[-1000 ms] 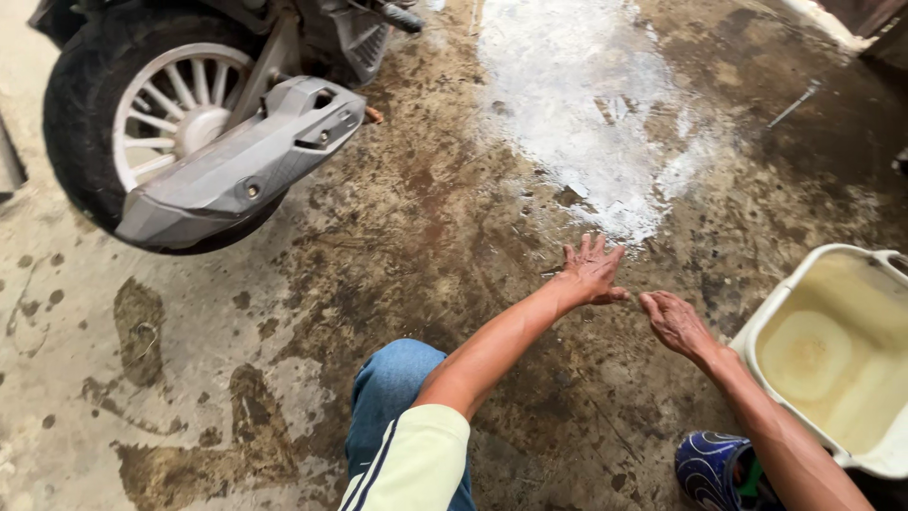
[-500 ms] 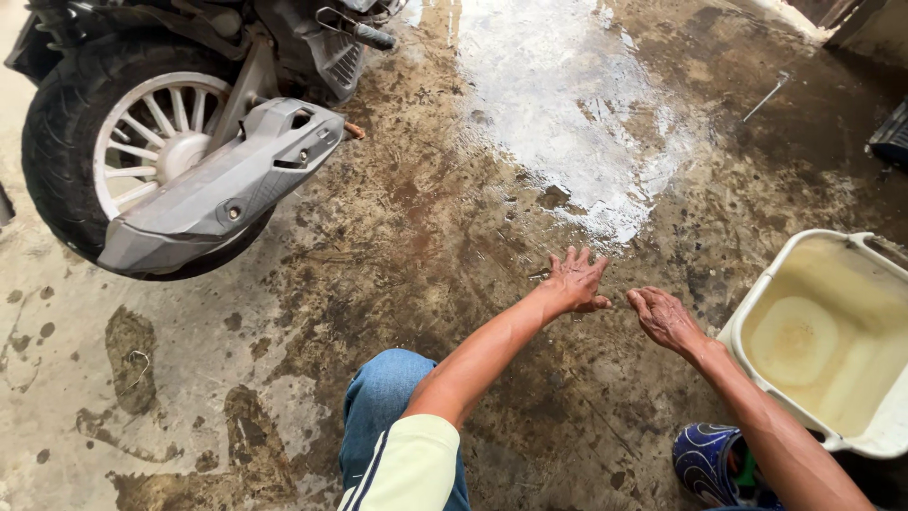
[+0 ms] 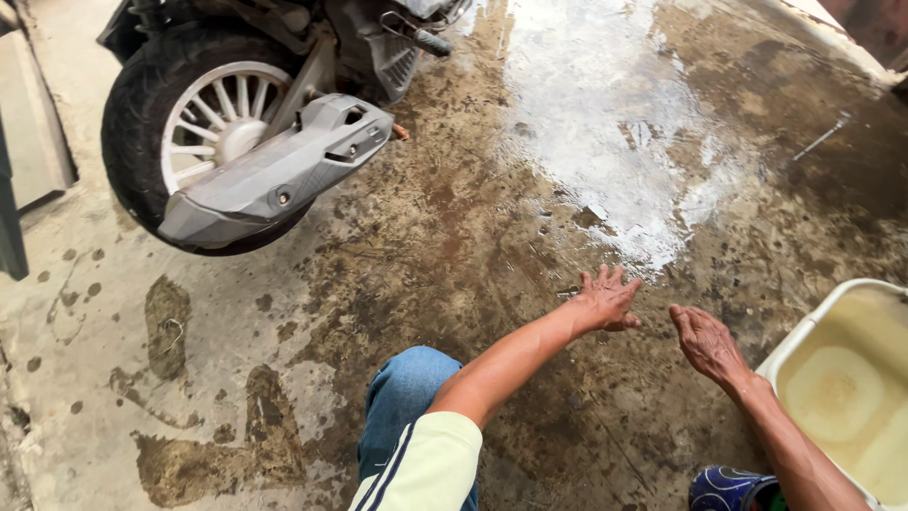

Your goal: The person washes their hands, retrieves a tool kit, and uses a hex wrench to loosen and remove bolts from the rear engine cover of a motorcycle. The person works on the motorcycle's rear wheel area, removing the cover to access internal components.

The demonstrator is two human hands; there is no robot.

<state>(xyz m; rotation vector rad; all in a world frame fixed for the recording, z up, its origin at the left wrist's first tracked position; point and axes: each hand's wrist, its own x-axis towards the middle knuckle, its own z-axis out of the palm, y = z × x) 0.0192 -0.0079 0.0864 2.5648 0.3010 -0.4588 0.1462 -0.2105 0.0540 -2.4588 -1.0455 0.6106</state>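
My left hand (image 3: 605,301) reaches out low over the wet, dirty concrete floor (image 3: 454,284), fingers spread, holding nothing. My right hand (image 3: 707,343) hangs just to its right, fingers loosely apart and empty, beside the rim of a white plastic tub (image 3: 804,333) filled with cloudy yellowish water. The two hands are close together but do not touch. My knee in blue jeans (image 3: 409,397) shows below the left arm.
A motorbike's rear wheel (image 3: 203,132) and grey exhaust cover (image 3: 279,180) stand at the upper left. A wide wet shiny patch (image 3: 615,123) spreads at the top centre. A blue patterned shoe (image 3: 728,489) sits at the bottom right. Dark stains mark the floor at left.
The view has shifted, so the motorbike sits further right and lower in frame. Both hands stay outstretched over the floor in much the same pose.
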